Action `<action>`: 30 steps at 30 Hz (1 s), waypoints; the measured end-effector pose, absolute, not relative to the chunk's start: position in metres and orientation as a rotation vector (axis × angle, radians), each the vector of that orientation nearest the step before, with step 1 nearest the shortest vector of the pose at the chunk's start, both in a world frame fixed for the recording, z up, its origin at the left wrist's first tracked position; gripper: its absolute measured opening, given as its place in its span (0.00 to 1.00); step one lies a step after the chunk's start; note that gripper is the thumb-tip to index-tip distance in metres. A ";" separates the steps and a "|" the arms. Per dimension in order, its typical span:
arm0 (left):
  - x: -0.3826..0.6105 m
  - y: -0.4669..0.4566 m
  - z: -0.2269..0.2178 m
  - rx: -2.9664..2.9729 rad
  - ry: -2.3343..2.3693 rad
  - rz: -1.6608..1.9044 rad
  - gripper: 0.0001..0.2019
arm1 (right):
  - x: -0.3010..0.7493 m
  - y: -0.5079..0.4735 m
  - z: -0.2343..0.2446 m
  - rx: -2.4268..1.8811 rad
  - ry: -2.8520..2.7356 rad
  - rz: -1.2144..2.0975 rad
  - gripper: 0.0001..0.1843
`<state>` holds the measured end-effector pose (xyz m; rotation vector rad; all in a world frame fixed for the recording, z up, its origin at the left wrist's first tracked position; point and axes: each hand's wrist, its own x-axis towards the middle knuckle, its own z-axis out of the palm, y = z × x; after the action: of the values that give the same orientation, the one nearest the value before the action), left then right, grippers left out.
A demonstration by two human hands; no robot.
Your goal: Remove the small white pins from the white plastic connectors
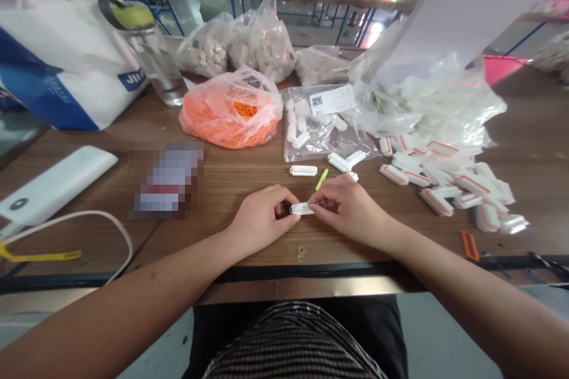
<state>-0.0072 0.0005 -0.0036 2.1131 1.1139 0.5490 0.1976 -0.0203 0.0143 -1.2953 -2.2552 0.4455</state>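
Between my two hands is a small white plastic connector housing (301, 208), held just above the table near its front edge. My left hand (264, 216) pinches its left end between thumb and fingers. The fingers of my right hand (344, 204) close on its right end and partly cover it. Just beyond lies a similar white housing (303, 170). A thin tool with a yellow-green handle (322, 179) lies by my right fingertips, close to a few more white housings (339, 162).
A pile of white housings with orange strips (444, 174) spreads at right, near a loose orange frame (470, 246). Behind stand a bag of orange parts (231, 112), a clear labelled bag (311, 136) and a bottle (155, 59). A white power bank (57, 180) lies left.
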 end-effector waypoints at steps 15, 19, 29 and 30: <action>-0.007 0.001 -0.004 2.104 1.113 0.572 0.04 | 0.200 -0.038 0.025 -1.178 -2.599 -0.153 0.14; -0.007 0.002 -0.003 2.115 1.106 0.559 0.05 | 0.234 -0.038 0.031 -1.492 -2.294 0.059 0.13; -0.009 0.002 -0.002 2.151 1.111 0.538 0.04 | 0.286 -0.050 0.019 -1.858 -2.078 0.635 0.09; -0.009 0.002 -0.002 2.156 1.108 0.539 0.04 | 0.284 -0.051 0.018 -1.856 -2.081 0.626 0.09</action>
<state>-0.0089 0.0017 -0.0024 2.1563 1.1084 0.5388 0.2836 -0.0507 0.0181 -1.8564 -2.0809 0.6256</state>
